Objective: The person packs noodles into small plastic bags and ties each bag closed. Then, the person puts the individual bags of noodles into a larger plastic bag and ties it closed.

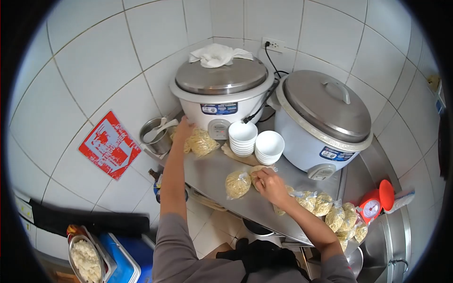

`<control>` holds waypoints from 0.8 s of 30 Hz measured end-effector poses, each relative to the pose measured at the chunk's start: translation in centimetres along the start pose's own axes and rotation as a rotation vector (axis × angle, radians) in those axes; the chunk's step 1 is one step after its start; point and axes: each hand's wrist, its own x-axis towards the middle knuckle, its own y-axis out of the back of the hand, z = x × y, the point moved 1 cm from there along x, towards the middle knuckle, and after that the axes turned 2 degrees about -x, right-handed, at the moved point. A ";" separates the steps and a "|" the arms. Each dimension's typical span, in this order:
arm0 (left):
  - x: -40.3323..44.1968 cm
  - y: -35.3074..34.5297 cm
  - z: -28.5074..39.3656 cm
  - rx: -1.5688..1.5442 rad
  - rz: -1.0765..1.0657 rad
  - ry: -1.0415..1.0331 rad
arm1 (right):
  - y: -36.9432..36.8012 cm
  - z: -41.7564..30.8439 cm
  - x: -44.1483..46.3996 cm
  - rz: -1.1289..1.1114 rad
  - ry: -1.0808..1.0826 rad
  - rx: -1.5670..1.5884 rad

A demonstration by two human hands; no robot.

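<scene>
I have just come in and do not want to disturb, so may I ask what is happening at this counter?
A person is handling clear bags of pale yellow food. The right hand is at one bag, beside another filled bag. The left hand reaches to the bags near the left rice cooker; whether it grips one, I cannot tell. More filled bags lie towards the red scale. Both cookers have their lids on.

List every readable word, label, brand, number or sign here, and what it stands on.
"RICE COOKER", faintly: blue label on the cloth-topped cooker.
"GUISHER", perhaps: worn ending on the red wall sign.
Too small or blurred: other cooker's label, both control panels, red scale's dial.
</scene>
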 end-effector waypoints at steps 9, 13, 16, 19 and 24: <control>-13.9 0.3 5.4 0.135 -0.324 -0.714 | -1.1 -3.2 11.5 0.060 0.177 0.198; -18.9 0.7 5.5 0.136 -0.340 -0.845 | -9.7 -3.7 16.0 0.112 0.239 0.238; -21.8 1.3 4.9 0.143 -0.316 -0.846 | -15.6 -3.2 16.4 -0.337 0.342 0.137; -22.6 3.0 3.6 0.162 -0.338 -0.737 | -16.7 -3.7 16.0 -0.473 0.235 0.070; -21.6 7.3 5.8 0.124 -0.183 -0.612 | -11.5 -5.4 19.6 -0.416 -0.162 0.484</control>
